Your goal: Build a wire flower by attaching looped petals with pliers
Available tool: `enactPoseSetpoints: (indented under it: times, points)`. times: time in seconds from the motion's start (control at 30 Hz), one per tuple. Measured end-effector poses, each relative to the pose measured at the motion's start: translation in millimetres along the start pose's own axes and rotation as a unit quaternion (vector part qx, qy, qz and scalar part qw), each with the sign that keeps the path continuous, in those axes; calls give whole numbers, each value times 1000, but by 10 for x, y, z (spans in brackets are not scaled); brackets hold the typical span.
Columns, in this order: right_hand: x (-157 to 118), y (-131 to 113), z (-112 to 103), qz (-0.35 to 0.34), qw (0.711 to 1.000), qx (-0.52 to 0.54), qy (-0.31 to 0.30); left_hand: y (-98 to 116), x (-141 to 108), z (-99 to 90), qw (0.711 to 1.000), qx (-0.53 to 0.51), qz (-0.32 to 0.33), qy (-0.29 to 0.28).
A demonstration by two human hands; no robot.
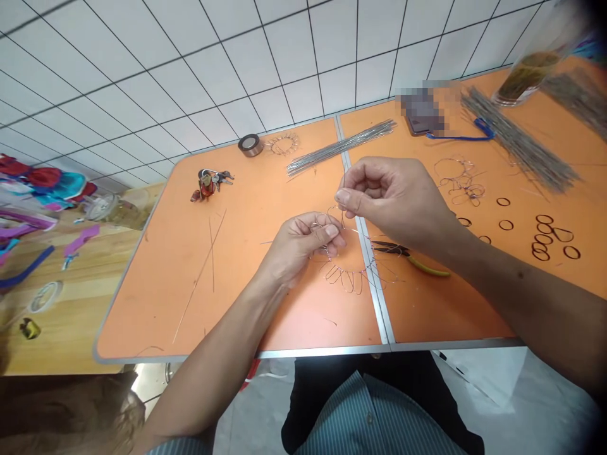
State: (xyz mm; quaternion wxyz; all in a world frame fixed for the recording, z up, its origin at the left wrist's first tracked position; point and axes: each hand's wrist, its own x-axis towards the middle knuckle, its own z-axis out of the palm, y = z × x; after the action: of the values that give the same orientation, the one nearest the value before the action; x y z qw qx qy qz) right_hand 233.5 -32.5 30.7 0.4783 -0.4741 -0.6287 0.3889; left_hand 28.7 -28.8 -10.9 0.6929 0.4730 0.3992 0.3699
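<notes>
My left hand (308, 243) pinches the upper left edge of a round wire frame (348, 272), whose thin wire loops fan outward over the orange table. Above and to the right of it, my right hand (379, 189) is closed on a thin wire (343, 218), thumb against forefinger; the wire runs down to the frame beside my left fingers. Pliers with a yellow handle (429, 268) lie under my right forearm, their dark jaws close to the frame's right side.
Wire bundles (341, 146) lie at the back, near a tape roll (250, 145) and keys (208, 183). Dark rings (543, 237), a phone (422, 114) and a glass of brownish liquid (526, 79) are on the right. A wooden table (90, 303) adjoins on the left.
</notes>
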Motion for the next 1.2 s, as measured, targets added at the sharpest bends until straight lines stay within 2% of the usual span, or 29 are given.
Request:
enactPoseSetpoints:
  times: [0.23,0.43,0.97,1.2]
  points:
    - [9,19,-31,-16,997,-60,-43,-16,-3,-3,1000,23,-9,-6]
    - [9,64,-21,-27,998,-51,-9,-13,-10,2,1000,23,-15,8]
    - [-60,50,18,-78,992,-100,-25,-9,-19,4,999,37,-12,-5]
    - [-74,61,8,-69,993,-89,-30,2,-32,27,999,30,-12,-11]
